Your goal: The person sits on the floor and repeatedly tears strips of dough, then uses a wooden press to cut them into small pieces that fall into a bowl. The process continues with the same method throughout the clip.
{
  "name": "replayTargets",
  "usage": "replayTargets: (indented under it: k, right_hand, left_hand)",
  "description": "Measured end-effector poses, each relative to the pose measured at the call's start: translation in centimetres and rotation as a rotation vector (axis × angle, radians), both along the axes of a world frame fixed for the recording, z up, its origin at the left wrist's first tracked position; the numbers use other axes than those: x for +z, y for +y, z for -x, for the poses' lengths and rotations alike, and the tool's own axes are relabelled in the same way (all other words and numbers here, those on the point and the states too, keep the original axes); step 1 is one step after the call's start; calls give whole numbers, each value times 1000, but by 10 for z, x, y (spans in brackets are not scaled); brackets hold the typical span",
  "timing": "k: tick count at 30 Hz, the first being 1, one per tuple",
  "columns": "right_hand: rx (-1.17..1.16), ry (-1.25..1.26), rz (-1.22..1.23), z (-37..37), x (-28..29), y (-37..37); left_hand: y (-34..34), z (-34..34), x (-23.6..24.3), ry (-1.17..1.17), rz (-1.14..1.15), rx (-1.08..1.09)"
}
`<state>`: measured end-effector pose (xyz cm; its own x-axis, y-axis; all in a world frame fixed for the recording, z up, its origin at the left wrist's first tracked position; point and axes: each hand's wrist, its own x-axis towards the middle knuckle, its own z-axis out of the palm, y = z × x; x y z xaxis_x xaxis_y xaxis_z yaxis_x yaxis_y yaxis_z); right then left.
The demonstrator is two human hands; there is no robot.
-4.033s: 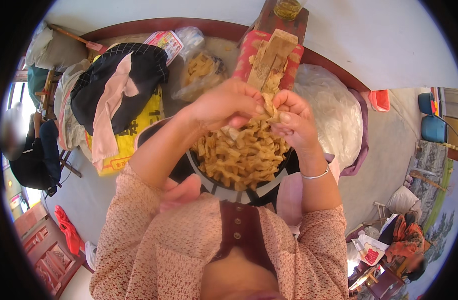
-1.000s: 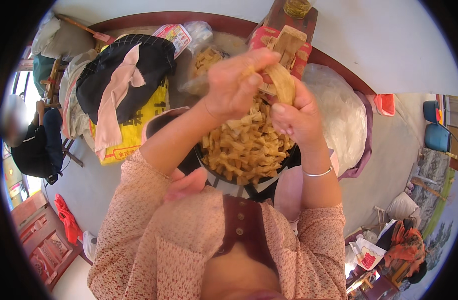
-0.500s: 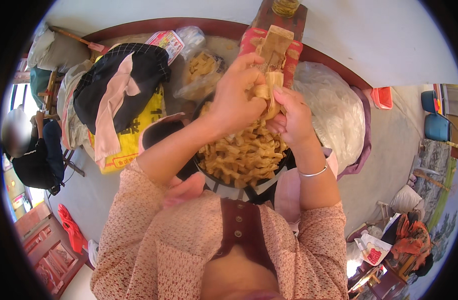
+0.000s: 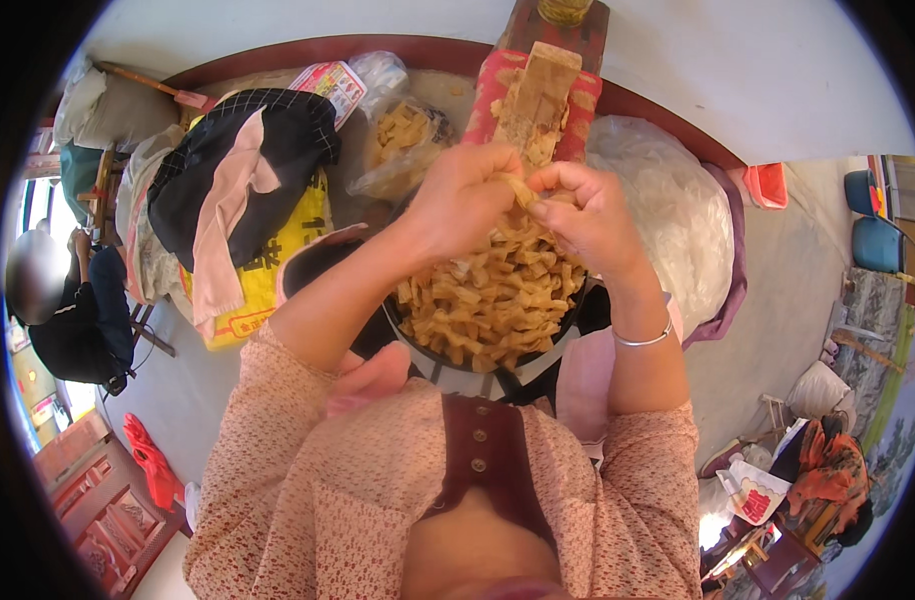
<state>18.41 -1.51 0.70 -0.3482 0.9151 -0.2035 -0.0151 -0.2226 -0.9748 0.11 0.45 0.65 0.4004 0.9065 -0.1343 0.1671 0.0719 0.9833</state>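
My left hand (image 4: 465, 200) and my right hand (image 4: 600, 222) meet over a heap of tan knotted pieces (image 4: 493, 305). Between their pinched fingers is a soft tan strip (image 4: 520, 189), which looks like tofu skin; each hand grips part of it, and the fingers cover much of the rest. The heap fills a round dark pan (image 4: 418, 347) in front of my body. Just beyond my hands, a wooden block (image 4: 547, 88) lies on a red patterned cloth (image 4: 586, 100), with tan scraps around it.
A clear bag of tan pieces (image 4: 406, 132) sits to the far left of the pan. Nearer left are a black cloth (image 4: 193, 190) and a yellow sack (image 4: 303, 240). Large translucent plastic bags (image 4: 663, 220) stand at right. Another person (image 4: 73, 315) sits at far left.
The strip, earlier looped long against the block's near end, is now short between my fingertips. Both hands have come nearer to me, away from the block, and the block's near part shows.
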Motion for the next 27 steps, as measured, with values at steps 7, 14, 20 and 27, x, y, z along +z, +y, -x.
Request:
replayTargets:
  k: [7, 14, 20, 27]
  right_hand:
    - [17, 666, 262, -10, -13, 1]
    - [-144, 443, 134, 3, -13, -3]
    - [-57, 497, 101, -3, -3, -4]
    - [23, -85, -330, -36, -9, -4]
  left_hand:
    - [3, -5, 5, 287, -339, 145]
    - [12, 10, 2, 222, -299, -164]
    - [13, 12, 9, -436, 434, -248]
    - [6, 27, 1, -851, 611, -322]
